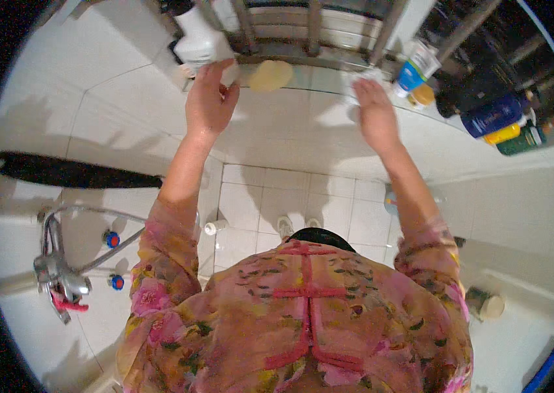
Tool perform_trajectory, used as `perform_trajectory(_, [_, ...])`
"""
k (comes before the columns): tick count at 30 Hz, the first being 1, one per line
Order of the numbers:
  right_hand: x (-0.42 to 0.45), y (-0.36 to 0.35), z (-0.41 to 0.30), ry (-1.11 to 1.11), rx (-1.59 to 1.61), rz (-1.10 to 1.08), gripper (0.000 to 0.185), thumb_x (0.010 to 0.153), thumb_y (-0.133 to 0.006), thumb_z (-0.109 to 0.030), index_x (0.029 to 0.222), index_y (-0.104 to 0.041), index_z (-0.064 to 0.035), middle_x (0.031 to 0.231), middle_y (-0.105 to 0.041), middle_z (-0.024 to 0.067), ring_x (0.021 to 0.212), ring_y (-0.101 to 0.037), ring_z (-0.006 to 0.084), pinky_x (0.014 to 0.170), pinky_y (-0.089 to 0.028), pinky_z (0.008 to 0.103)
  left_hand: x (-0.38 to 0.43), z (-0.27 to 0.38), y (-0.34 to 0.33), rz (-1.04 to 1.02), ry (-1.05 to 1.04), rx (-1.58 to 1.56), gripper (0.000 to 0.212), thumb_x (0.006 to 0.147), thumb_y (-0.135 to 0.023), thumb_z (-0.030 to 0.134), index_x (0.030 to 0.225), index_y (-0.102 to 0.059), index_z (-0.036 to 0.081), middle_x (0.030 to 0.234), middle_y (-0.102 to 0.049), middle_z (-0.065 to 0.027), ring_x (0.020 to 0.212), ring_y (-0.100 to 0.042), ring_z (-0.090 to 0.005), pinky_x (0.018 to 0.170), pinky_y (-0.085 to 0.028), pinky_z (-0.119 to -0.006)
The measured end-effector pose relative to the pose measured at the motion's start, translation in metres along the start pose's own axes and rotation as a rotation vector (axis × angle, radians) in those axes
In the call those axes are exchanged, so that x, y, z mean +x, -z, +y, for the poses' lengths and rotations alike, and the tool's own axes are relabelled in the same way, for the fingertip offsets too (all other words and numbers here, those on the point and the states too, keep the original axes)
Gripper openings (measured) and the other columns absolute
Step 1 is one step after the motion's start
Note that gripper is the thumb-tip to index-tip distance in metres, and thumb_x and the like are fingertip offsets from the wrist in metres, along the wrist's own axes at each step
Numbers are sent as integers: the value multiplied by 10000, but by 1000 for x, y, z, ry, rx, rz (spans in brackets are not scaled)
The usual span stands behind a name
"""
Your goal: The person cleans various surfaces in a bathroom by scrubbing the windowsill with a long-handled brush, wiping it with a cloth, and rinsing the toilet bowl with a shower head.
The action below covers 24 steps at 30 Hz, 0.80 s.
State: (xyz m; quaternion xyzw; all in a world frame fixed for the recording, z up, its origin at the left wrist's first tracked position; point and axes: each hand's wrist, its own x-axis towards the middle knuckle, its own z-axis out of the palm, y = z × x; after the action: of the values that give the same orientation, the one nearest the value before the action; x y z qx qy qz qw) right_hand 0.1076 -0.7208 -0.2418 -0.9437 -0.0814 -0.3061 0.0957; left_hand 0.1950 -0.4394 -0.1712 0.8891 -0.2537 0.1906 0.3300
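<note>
At the upper left, my left hand point(212, 100) reaches to a white container point(203, 46) on the ledge; its fingers overlap the lower edge, and whether they grip it is unclear. My right hand point(376, 115) lies with its fingers over a crumpled white cloth or tissue point(355, 86) on the tiled ledge point(323, 78), pressing on it with straight fingers. Between the hands sits a flat yellowish oval thing point(271, 75). Just right of my right hand stand a blue and white tube point(416, 69) and a small jar with a yellowish lid point(422, 95).
Metal bars point(313, 27) rise behind the ledge. Several bottles, among them a dark blue bottle point(493, 115), stand at right. A chrome shower mixer point(61, 275) with its hose and a long black object point(75, 169) are on the left wall. A white canister point(215, 226) is on the tiled floor.
</note>
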Motion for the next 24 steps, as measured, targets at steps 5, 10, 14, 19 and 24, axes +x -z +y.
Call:
perform_trajectory(5, [-11,15,1,-39,-34,-50,441,671,-433,72,1100,-463,-27,1126,-469,152,1088,-403,311,926,-324,354,31,-10,44,415,-102,215,425,676,-632,154,1044,-461,25,961,-494,-115,843,-495,-244,724,-413,-321])
perform_trajectory(10, [-11,12,-1,-69,-28,-57,443,683,-436,74,1111,-463,-35,1135,-465,149,1101,-392,309,931,-320,351,60,16,57,126,72,163,530,580,-706,167,1024,-452,24,967,-519,-184,908,-485,-347,757,-406,-384])
perform_trajectory(14, [-10,12,-4,-87,-5,-57,444,685,-438,73,1115,-463,-34,1150,-455,145,1111,-383,306,937,-314,349,58,8,50,168,-114,99,563,548,-723,195,1022,-457,48,932,-526,-178,884,-487,-363,744,-398,-407])
perform_trajectory(19, [-11,13,-5,-86,-28,-48,456,685,-443,71,1128,-457,-39,1158,-452,138,1120,-378,296,938,-313,345,60,6,37,176,-40,162,533,532,-736,217,968,-483,43,868,-535,-161,843,-499,-351,717,-403,-403])
perform_trajectory(24, [-11,13,-4,-89,-22,-59,463,685,-445,69,1133,-454,-46,1172,-444,134,1126,-374,290,940,-310,342,60,23,25,246,54,67,441,523,-746,264,852,-535,60,795,-553,-121,779,-519,-309,679,-407,-383])
